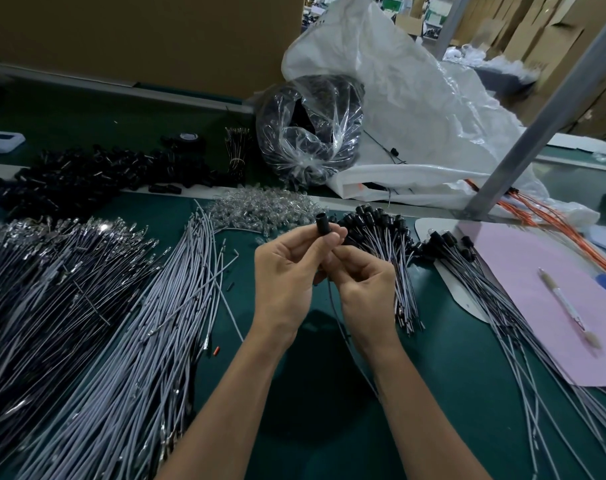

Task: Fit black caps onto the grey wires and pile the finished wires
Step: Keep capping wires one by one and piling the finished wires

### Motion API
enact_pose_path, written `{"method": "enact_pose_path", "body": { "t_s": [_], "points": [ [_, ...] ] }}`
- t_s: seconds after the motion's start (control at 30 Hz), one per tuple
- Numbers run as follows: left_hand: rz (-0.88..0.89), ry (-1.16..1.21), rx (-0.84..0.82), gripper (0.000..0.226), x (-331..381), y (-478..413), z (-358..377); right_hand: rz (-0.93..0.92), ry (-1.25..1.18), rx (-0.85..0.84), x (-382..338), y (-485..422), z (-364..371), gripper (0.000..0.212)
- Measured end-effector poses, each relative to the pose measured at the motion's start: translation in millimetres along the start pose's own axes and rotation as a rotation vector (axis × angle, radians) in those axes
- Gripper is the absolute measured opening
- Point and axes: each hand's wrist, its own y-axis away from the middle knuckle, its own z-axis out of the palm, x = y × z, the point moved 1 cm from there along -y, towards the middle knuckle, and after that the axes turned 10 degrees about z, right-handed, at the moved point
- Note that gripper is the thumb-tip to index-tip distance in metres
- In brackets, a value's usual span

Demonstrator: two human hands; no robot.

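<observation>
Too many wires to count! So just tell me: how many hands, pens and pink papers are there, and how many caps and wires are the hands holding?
Hands: 2, the left hand and the right hand
Black cap in the fingers: 1
Grey wire being held: 1
Pen: 1
Pink paper: 1
Total: 6

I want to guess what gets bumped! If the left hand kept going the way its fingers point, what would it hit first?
Probably the pile of clear bulbs just beyond the black cap that the left hand holds, though depth is hard to judge here.
</observation>
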Motion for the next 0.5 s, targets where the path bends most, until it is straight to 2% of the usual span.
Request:
{"method": "enact_pose_path", "body": {
  "t_s": [0.2,0.37,0.5],
  "points": [
    [-0.003,-0.074,0.056,0.011,-0.2,-0.3,-1.2,-0.031,0.029,-0.008,4.4,4.1,7.1,0.021],
    [-0.012,-0.105,0.082,0.012,-1.8,-0.2,-0.2,-0.087,0.112,0.052,8.4,7.4,6.8,0.017],
    [-0.065,-0.035,0.183,0.014,-1.3,-5.1,-4.8,-0.047,0.253,-0.033,4.0,5.9,5.8,0.015]
  ]
}}
